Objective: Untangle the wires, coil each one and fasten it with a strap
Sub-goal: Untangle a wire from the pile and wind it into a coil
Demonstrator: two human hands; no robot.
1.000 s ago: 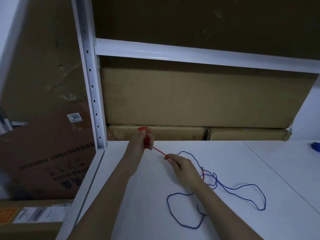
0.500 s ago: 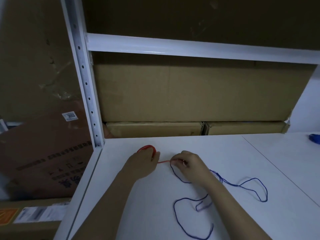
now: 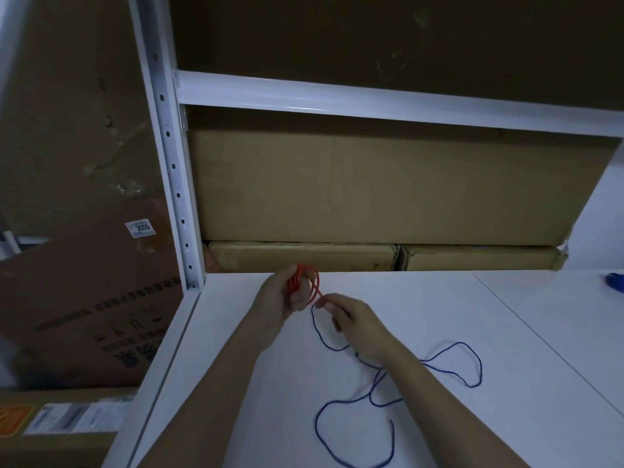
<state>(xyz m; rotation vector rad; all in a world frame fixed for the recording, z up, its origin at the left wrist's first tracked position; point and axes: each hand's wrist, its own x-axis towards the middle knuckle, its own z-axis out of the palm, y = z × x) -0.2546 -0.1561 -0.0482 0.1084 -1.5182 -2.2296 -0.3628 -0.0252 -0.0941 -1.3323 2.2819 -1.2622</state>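
Observation:
A red wire is wound in several loops that my left hand grips above the white table. Its loose end runs down to my right hand, which pinches it between thumb and fingers close beside the coil. A blue wire lies loose on the table in wide, crossing loops under and to the right of my right forearm, with one end near the front edge. No strap is visible.
Cardboard boxes fill the shelf behind the table. A white metal upright stands at the table's left corner, with more boxes on the floor beyond. A small blue object lies at the far right edge.
The red wire's free length has been wound into the coil in my left hand. My right hand has moved up close to the coil, and the blue wire has shifted on the table.

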